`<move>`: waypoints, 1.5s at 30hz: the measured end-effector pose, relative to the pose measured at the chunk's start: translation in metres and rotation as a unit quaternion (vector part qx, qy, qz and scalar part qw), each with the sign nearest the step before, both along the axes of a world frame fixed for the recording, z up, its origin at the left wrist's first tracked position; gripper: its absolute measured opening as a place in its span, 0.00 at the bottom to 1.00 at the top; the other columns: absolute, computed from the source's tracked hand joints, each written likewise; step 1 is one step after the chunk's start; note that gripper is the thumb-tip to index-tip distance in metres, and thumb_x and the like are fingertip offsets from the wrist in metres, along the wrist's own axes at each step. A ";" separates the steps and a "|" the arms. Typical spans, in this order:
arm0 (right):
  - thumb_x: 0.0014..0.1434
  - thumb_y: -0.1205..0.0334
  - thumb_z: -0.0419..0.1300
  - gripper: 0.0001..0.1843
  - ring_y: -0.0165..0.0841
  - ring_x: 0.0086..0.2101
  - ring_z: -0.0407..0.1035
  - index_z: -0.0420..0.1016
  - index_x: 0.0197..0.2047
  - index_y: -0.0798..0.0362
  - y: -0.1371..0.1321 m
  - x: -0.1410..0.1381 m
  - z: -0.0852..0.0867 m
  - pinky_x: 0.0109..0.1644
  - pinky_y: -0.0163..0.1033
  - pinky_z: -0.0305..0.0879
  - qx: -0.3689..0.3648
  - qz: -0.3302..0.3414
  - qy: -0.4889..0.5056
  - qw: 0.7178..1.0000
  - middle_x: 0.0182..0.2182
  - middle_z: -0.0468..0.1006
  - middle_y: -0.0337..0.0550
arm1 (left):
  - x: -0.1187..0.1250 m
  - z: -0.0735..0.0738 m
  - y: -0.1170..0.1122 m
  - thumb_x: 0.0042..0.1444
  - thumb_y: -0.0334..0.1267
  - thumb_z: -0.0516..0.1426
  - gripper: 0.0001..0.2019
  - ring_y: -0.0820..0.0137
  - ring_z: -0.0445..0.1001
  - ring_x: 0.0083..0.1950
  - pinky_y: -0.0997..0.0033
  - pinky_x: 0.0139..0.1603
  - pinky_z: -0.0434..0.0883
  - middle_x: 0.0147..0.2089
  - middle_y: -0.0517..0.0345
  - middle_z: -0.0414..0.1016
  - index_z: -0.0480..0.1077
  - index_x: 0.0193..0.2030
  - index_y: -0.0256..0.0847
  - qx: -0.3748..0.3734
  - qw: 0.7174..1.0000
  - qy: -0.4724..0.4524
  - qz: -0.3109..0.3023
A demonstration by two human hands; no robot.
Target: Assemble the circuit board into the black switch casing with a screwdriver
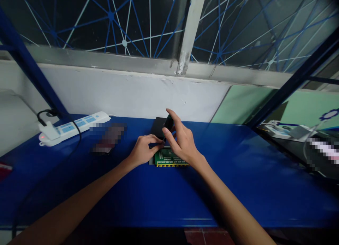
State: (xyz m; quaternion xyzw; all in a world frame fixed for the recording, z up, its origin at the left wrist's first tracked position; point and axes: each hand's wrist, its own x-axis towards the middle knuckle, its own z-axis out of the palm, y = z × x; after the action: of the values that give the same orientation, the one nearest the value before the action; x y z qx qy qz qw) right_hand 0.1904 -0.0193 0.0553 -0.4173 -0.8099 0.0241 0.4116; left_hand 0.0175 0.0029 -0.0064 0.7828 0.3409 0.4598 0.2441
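A green circuit board (169,158) lies flat on the blue table (238,181), with a black box (158,126) just behind it. My left hand (144,149) rests at the board's left edge, its fingers curled and pinched together near the board's top corner. My right hand (181,141) is above the board, its thumb and fingers closed around a small dark object (168,123) held over the black box. What the left fingers pinch, if anything, is too small to make out.
A white power strip (71,126) with a black cable (57,114) lies at the back left by the wall. A blurred-out item (107,139) sits left of the board. A cluttered shelf (296,132) is at the right, behind a blue frame post (293,81).
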 end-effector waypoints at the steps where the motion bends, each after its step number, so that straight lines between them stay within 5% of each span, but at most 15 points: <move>1: 0.67 0.53 0.46 0.31 0.37 0.34 0.72 0.47 0.70 0.54 0.000 0.000 0.000 0.41 0.44 0.68 -0.002 0.000 0.002 1.000 0.39 0.77 0.48 | 0.000 0.000 0.000 0.55 0.34 0.61 0.05 0.66 0.79 0.40 0.66 0.44 0.73 0.38 0.54 0.81 0.79 0.36 0.40 0.000 1.000 0.001 -0.001; 18: 0.68 0.56 0.43 0.28 0.36 0.33 0.72 0.48 0.69 0.54 0.003 0.000 -0.001 0.36 0.43 0.67 0.005 -0.015 -0.017 1.000 0.39 0.77 0.48 | 0.001 0.002 -0.003 0.55 0.34 0.60 0.05 0.65 0.78 0.41 0.66 0.44 0.73 0.38 0.54 0.81 0.79 0.36 0.40 0.027 0.999 0.015 0.008; 36: 0.67 0.56 0.46 0.29 0.33 0.32 0.73 0.47 0.68 0.50 0.005 0.000 -0.005 0.32 0.40 0.68 -0.002 -0.005 0.003 1.000 0.48 0.74 0.49 | -0.005 0.004 0.002 0.55 0.35 0.60 0.07 0.63 0.79 0.41 0.65 0.45 0.72 0.39 0.54 0.81 0.79 0.37 0.40 -0.027 0.999 0.029 -0.012; 45: 0.66 0.54 0.48 0.29 0.34 0.28 0.73 0.50 0.67 0.50 0.004 0.000 -0.005 0.32 0.41 0.69 -0.003 -0.025 -0.006 1.000 0.38 0.78 0.46 | -0.001 0.004 0.000 0.55 0.34 0.60 0.06 0.65 0.77 0.42 0.66 0.45 0.71 0.38 0.54 0.80 0.78 0.37 0.40 0.010 0.999 0.028 -0.016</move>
State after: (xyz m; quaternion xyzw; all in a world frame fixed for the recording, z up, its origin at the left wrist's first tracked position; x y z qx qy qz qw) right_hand 0.1904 -0.0150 0.0506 -0.4382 -0.8016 0.0138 0.4065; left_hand 0.0162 0.0027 -0.0024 0.8031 0.3300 0.4375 0.2338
